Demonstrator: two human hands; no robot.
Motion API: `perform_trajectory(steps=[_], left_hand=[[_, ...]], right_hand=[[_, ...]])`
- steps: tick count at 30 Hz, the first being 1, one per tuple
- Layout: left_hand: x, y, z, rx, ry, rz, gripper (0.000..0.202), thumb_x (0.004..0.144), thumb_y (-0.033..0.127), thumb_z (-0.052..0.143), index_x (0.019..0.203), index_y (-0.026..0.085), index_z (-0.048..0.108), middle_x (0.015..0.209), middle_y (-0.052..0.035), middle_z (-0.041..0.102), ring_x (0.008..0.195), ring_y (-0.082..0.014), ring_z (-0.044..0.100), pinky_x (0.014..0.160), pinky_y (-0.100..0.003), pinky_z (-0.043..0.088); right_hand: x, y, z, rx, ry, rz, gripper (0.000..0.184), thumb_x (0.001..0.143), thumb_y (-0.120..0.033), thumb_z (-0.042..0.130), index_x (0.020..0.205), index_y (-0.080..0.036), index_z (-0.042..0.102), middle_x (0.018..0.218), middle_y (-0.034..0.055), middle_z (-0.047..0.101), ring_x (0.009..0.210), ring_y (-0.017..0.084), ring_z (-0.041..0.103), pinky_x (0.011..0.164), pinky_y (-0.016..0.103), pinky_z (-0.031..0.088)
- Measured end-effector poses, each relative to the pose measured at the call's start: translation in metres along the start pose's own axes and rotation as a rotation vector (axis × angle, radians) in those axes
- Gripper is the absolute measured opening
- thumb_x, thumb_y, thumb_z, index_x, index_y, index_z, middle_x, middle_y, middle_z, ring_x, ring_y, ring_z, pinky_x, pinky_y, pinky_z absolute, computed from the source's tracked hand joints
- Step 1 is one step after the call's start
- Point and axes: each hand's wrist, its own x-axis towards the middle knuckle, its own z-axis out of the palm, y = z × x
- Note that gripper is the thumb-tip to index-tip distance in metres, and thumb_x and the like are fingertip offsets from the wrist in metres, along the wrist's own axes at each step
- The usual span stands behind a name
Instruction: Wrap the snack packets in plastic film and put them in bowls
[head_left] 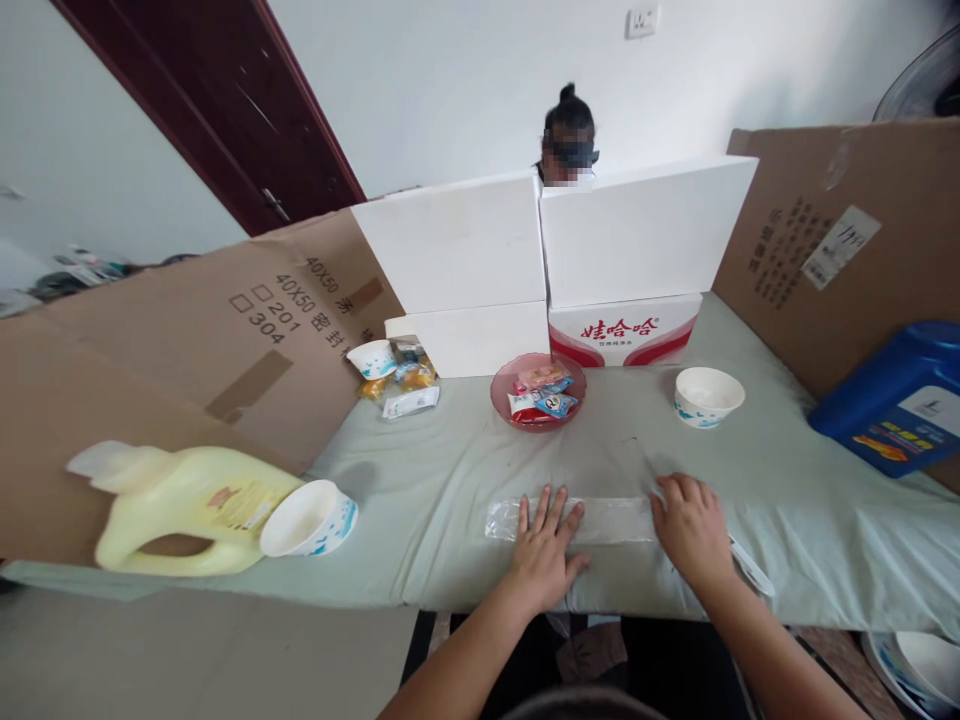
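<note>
A folded strip of clear plastic film (611, 520) lies crosswise near the table's front edge. My left hand (544, 550) presses flat on its left part, fingers spread. At the right end of the strip, my right hand (690, 525) has its fingers curled, with the thumb side against a raised edge of the plastic. Just right of that hand lies a white, narrow-handled tool (751, 567), partly hidden by my wrist; its kind is unclear. Beyond the strip stands a pink translucent dish (538, 420) with several small wrapped snacks (544, 395).
White boxes (480, 340) and brown cardboard (247, 350) wall the green-clothed table. A paper bowl (709, 395) stands right, another bowl (311, 520) tilts beside a yellow jug (202, 500). A blue bottle (900, 400) leans at right. A person (568, 135) is behind the boxes.
</note>
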Motion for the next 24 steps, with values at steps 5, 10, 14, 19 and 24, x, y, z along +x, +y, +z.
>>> perform_trajectory(steps=[5,10,14,19,24], left_hand=[[0.001,0.003,-0.002,0.019,0.031,0.007,0.067,0.092,0.051,0.048,0.151,0.031,0.022,0.159,-0.0082,0.017,0.145,-0.0348,0.012,0.112,-0.066,0.013],[-0.009,-0.011,0.002,0.056,0.054,-0.038,0.068,0.092,0.056,0.046,0.15,0.03,0.024,0.159,-0.0096,0.017,0.145,-0.0334,0.016,0.113,-0.061,0.019],[-0.034,-0.051,0.006,0.117,0.127,-0.235,0.062,0.094,0.05,0.045,0.15,0.028,0.027,0.158,-0.0103,0.021,0.145,-0.0324,0.019,0.113,-0.058,0.021],[-0.068,-0.104,0.001,0.149,0.139,-0.549,0.064,0.093,0.049,0.042,0.147,0.017,0.033,0.155,-0.0168,0.026,0.143,-0.0362,0.022,0.111,-0.06,0.023],[-0.06,-0.072,-0.011,0.047,0.398,-0.423,0.049,0.094,0.039,0.04,0.135,0.012,0.047,0.144,-0.0192,0.044,0.137,-0.0356,0.034,0.107,-0.057,0.034]], right_hand=[[-0.019,-0.041,0.025,0.15,-0.09,-0.441,0.049,0.092,-0.036,0.045,0.139,-0.022,0.048,0.146,0.0093,0.044,0.139,0.031,0.03,0.112,0.055,0.02],[-0.027,-0.042,0.046,0.128,-0.176,-0.429,0.061,0.092,-0.049,0.043,0.147,-0.024,0.034,0.153,0.0087,0.033,0.143,0.032,0.021,0.111,0.058,0.02],[-0.03,-0.02,0.046,0.097,-0.178,-0.34,0.06,0.092,-0.049,0.042,0.146,-0.024,0.036,0.153,0.0088,0.034,0.143,0.031,0.022,0.112,0.059,0.019],[-0.038,0.008,0.041,0.11,-0.121,-0.277,0.05,0.095,-0.04,0.036,0.141,-0.022,0.045,0.148,0.0089,0.042,0.14,0.03,0.03,0.11,0.06,0.021],[-0.03,0.017,0.026,0.209,-0.095,-0.212,0.036,0.095,-0.029,0.037,0.118,-0.021,0.064,0.124,0.0087,0.064,0.115,0.027,0.054,0.099,0.048,0.039]])
